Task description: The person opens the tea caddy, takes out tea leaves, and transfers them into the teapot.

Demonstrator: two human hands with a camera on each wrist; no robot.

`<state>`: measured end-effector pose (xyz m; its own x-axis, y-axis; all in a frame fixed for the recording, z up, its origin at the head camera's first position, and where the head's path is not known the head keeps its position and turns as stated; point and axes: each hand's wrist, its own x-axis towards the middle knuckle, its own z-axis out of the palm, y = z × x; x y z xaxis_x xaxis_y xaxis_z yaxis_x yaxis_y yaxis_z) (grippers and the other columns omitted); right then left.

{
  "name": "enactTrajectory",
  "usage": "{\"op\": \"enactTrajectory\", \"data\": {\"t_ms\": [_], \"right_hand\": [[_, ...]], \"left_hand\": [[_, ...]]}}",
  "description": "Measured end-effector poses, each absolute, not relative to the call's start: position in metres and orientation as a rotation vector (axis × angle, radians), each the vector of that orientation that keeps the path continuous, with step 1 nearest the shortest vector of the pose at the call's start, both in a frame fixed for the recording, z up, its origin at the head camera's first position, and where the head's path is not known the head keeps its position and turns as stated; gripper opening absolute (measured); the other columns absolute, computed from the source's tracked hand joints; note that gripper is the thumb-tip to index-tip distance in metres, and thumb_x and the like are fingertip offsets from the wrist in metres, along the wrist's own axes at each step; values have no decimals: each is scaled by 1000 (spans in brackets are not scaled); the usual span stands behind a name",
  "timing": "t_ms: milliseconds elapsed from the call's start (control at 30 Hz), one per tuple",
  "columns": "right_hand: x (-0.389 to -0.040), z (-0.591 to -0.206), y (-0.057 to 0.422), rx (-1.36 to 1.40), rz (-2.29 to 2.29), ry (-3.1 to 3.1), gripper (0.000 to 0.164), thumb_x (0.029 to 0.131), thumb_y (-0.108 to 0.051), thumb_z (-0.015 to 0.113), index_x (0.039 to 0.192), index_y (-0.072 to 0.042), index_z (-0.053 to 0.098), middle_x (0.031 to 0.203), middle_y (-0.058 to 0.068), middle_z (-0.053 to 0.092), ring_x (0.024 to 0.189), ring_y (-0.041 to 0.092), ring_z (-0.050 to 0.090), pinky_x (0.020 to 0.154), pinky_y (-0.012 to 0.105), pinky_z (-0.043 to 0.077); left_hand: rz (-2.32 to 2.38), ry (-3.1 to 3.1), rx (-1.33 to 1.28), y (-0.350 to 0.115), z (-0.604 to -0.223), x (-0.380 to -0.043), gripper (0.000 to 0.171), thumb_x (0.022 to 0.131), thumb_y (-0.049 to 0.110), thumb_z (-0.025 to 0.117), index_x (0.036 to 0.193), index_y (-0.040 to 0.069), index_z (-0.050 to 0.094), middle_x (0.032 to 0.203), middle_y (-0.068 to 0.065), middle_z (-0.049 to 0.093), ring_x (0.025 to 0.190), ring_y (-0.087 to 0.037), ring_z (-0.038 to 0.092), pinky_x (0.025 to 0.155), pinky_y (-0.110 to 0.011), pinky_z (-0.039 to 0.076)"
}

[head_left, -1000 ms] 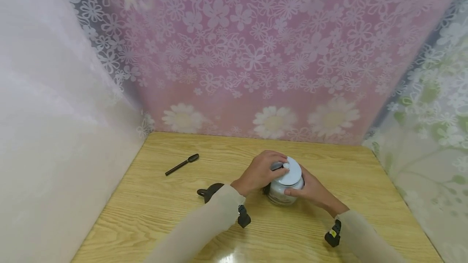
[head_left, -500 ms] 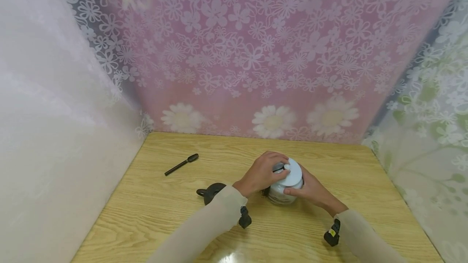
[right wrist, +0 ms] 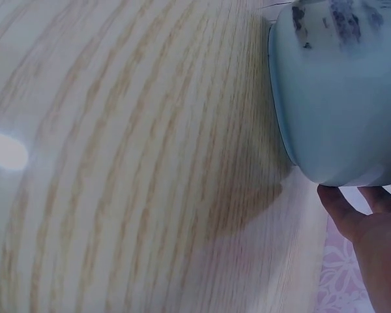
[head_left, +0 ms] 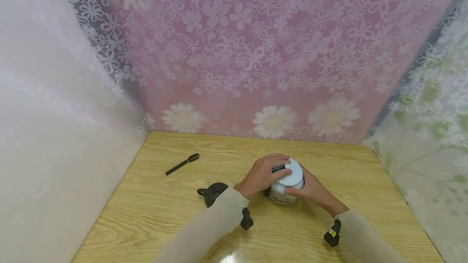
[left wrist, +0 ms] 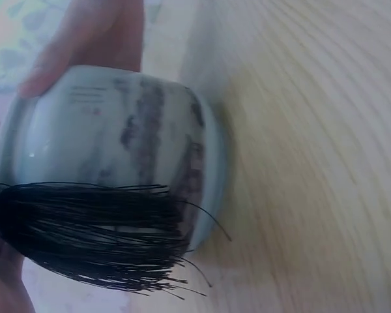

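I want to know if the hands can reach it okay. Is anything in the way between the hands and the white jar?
No, nothing is. The left hand lies over the lid and the right hand holds the side of the jar.

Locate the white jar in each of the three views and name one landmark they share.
Head view: the white jar stands right of centre on the table, between both hands.
Left wrist view: the jar fills the left half, with black strands hanging across it.
Right wrist view: the jar sits in the upper right corner, above the fingers.
Shared landmark: the light wood-grain table.
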<state>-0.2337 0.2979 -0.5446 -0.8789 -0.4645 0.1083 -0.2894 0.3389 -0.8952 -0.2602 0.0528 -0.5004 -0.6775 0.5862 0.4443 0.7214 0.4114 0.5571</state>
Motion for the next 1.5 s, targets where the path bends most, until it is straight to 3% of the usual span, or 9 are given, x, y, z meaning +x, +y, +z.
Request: {"op": "enactTrajectory", "data": {"t_ms": [200,400,467,633,733,1300,1500], "right_hand": [[-234,-546,298,-674,-1569,2435,101,101,-15,81,176,-17,13,172,24,34,133,1,60,103,30,58],[-233,-545,298,-657,-1552,2457,103,101,-17,81,177,-15,12,174,25,31,133,-4,58,104,29,58],[-233,-545,297,-656,-1543,2467,103,100,-17,81,177,-15,12,174,25,30,137,4,59,104,29,58],[-233,-543,296,-661,-1521,2494,103,101,-18,81,176,-12,11,174,27,30,145,43,55,103,28,58],[-233,-543,296,-665,-1516,2500,103,101,-17,81,176,-11,12,174,28,30,145,52,52,103,27,57],[-232,-548,296,-625,-1500,2532,102,101,-18,81,177,-19,13,175,24,30,148,50,49,105,28,56],[-233,-547,294,-625,-1494,2547,103,100,-18,82,176,-19,14,174,24,30,147,50,48,104,29,56]], "left_hand": [[-1071,-2390,-1191,53,-507,-259,43,109,34,71,146,12,71,154,-6,67,149,-24,58,122,-34,49],[-1052,-2347,-1185,54,-511,-259,41,107,32,74,143,11,73,151,-5,69,146,-23,61,120,-32,51],[-1052,-2347,-1175,54,-511,-259,41,107,32,74,143,12,74,150,-4,70,145,-22,61,119,-32,51],[-1095,-2355,-1171,54,-514,-261,41,107,32,74,143,13,73,150,-4,70,146,-21,61,118,-32,52],[-1084,-2354,-1168,53,-515,-262,41,107,33,73,143,14,73,150,-3,70,145,-20,61,118,-31,52],[-1053,-2360,-1170,53,-514,-263,40,108,36,71,143,16,74,145,1,73,139,-13,65,114,-25,53],[-993,-2416,-1177,51,-510,-266,41,109,40,69,143,17,74,143,2,74,138,-14,66,123,-33,48]]}}
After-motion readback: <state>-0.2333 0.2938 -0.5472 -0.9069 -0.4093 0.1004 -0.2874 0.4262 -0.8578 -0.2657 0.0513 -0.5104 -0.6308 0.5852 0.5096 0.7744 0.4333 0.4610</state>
